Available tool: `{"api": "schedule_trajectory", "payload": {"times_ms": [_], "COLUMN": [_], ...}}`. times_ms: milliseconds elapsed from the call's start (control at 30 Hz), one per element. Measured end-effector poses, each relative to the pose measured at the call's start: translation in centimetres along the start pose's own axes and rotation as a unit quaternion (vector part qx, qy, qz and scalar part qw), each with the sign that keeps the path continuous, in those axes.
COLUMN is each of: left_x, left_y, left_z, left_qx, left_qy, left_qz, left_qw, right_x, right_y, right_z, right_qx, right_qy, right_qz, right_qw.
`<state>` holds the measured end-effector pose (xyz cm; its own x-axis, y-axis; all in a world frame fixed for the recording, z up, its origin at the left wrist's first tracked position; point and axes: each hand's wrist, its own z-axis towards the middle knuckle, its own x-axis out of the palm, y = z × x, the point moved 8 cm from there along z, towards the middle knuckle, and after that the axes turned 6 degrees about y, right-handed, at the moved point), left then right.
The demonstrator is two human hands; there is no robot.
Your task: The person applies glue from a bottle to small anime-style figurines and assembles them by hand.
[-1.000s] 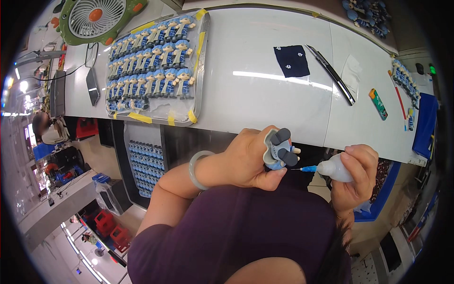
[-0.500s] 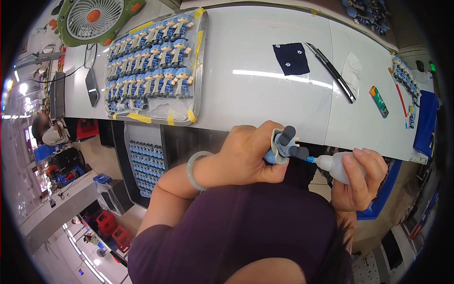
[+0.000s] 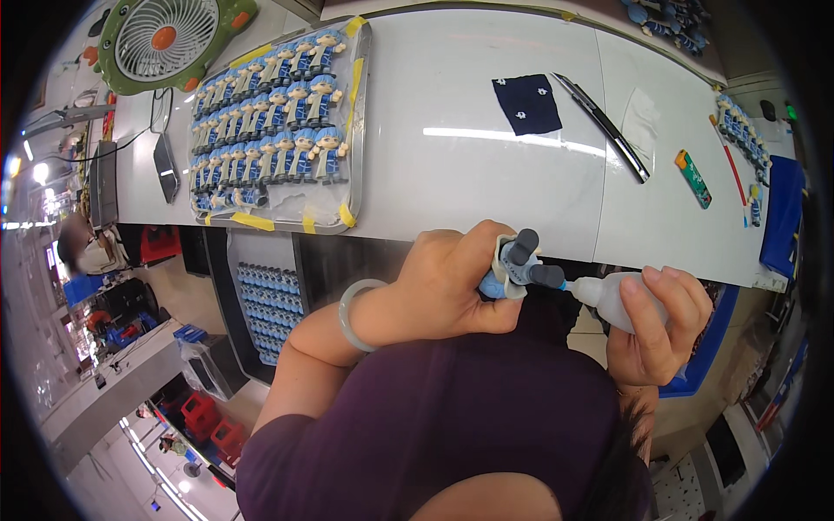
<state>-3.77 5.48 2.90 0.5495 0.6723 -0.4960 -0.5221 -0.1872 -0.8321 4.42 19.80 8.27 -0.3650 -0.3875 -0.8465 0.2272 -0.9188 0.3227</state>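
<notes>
We see the left hand (image 3: 447, 282) pinching a small figure (image 3: 519, 271) between thumb and curled fingers, just off the table's (image 3: 486, 187) near edge, its dark boots toward us. The right hand (image 3: 660, 326) has its fingers wrapped around a white squeeze bottle (image 3: 611, 300), its nozzle pointing at the figure. One boot stands in our way, hiding the nozzle's tip, so we cannot tell whether it touches.

On our left, a tray (image 3: 317, 207) edged with yellow tape holds rows of similar figures, with a green fan (image 3: 165, 39) beyond it. Beyond the hands we have a dark cloth (image 3: 532, 119), a black cutter (image 3: 608, 130) beside it, a crumpled tissue (image 3: 640, 122) and a lighter (image 3: 694, 181). Farther right, a thin red stick (image 3: 731, 161) lies near more figures (image 3: 743, 139).
</notes>
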Motion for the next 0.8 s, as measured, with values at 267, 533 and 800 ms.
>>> {"api": "schedule_trajectory", "payload": {"times_ms": [267, 533, 800], "left_x": [0.2, -0.2, 0.0], "left_y": [-0.1, -0.7, -0.5], "left_z": [0.0, 0.5, 0.3], "left_qx": [-0.030, 0.011, 0.008], "left_qy": [0.056, -0.009, 0.007], "left_qz": [0.007, -0.011, -0.018], "left_qw": [0.998, 1.000, 1.000], "right_x": [-0.5, -1.0, -0.7], "right_y": [0.5, 0.7, 0.0], "right_z": [0.3, 0.5, 0.7], "right_qx": [-0.031, -0.038, -0.034], "right_qy": [-0.002, -0.001, -0.006], "right_qz": [-0.014, -0.016, 0.008], "right_qw": [0.999, 0.999, 0.999]}}
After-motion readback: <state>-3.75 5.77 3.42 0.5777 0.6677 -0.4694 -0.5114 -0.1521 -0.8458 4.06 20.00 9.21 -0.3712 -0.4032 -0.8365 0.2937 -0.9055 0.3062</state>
